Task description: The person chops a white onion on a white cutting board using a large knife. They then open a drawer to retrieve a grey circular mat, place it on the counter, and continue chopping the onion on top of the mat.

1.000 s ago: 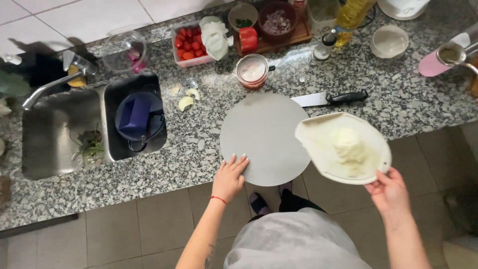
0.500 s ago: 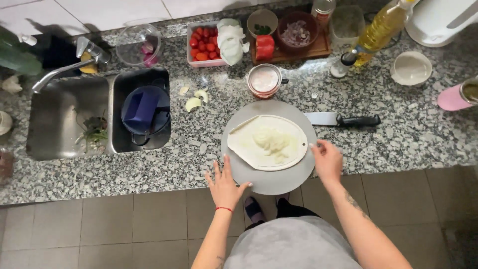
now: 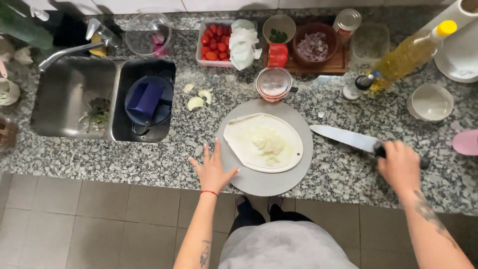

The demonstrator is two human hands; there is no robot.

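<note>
Left hand [image 3: 213, 172]: fingers spread flat, holding nothing, touching round grey cutting board [image 3: 264, 182] on speckled granite surface [image 3: 149, 159]. Right hand [image 3: 400, 164]: fingers closed around black-handled steel knife [image 3: 348, 138].

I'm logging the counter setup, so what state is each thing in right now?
Left hand: flat, fingers spread, at the round board's edge.
Right hand: closed on the knife handle.
Knife: lying on the counter, blade toward the board.
Round grey board: flat on the counter.
White cutting sheet: on the board, carrying chopped onion.
Oil bottle: capped, tilted.
White bowl: empty.
Tap: off.
</note>
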